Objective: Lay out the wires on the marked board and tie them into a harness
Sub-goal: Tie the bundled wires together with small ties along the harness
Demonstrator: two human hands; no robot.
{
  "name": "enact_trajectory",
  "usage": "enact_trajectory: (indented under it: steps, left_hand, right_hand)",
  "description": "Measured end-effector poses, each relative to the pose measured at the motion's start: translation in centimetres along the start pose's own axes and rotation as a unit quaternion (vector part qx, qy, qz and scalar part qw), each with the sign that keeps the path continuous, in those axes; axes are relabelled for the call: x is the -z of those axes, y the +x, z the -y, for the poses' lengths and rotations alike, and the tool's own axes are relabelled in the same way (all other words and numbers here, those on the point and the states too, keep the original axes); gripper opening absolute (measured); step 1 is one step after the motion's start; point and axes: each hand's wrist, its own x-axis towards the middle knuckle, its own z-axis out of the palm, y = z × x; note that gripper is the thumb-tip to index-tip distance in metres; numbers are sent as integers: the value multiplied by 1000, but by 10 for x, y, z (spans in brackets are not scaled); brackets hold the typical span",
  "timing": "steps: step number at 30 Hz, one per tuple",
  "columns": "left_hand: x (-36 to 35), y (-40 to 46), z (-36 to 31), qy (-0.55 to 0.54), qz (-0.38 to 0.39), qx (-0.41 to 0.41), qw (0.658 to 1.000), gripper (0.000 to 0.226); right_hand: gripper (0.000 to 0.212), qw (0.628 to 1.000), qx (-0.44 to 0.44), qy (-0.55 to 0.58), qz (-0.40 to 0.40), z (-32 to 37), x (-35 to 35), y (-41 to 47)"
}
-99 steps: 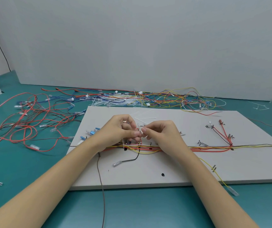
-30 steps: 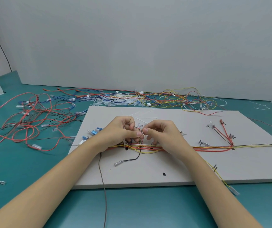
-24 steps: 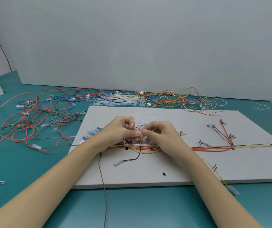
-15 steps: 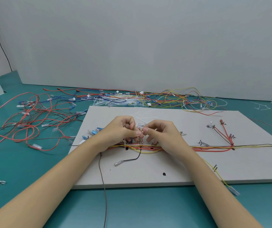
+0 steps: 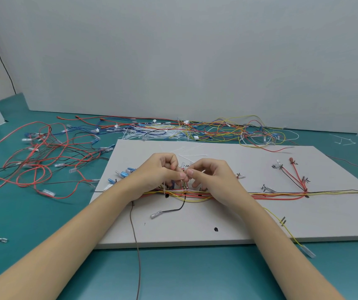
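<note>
A: What lies nearest the camera?

B: A grey wire (image 5: 138, 256) runs off the near edge of the white board (image 5: 249, 226) toward the viewer. On the board a black wire with a clear terminal (image 5: 169, 211) curls off the bundle.

A: And the harness itself?

B: The wire bundle (image 5: 271, 194) lies across the middle of the board, its long axis running left to right, with red branches (image 5: 292, 176) splaying away at the right.

A: The hands?

B: Both sit over the bundle's middle, hiding that part. The left hand (image 5: 158, 176) has its fingers curled, thumb and forefinger pinching a thin white cable tie (image 5: 197, 171); the right hand (image 5: 212, 178) pinches the same tie, fingertips nearly touching the left's.

A: Further back?

B: Loose white ties (image 5: 150, 135) and tangled wires (image 5: 227, 131) lie beyond the board on the teal table (image 5: 195, 278); red loops (image 5: 33, 161) spread at the left.
</note>
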Motion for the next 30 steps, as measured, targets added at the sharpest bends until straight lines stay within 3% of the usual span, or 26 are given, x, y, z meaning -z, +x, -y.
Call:
enact_trajectory:
  steps: [10, 22, 30]
  left_hand:
    - [1, 0, 2, -25, -1, -6, 1000, 38]
    - [1, 4, 10, -12, -30, -11, 999, 34]
    - [2, 3, 7, 9, -28, -3, 1000, 13]
  right_hand:
    - [12, 999, -11, 38, -10, 3, 2, -1]
    - [12, 1000, 7, -19, -17, 0, -1, -1]
    - [9, 1000, 10, -16, -19, 1, 0, -1]
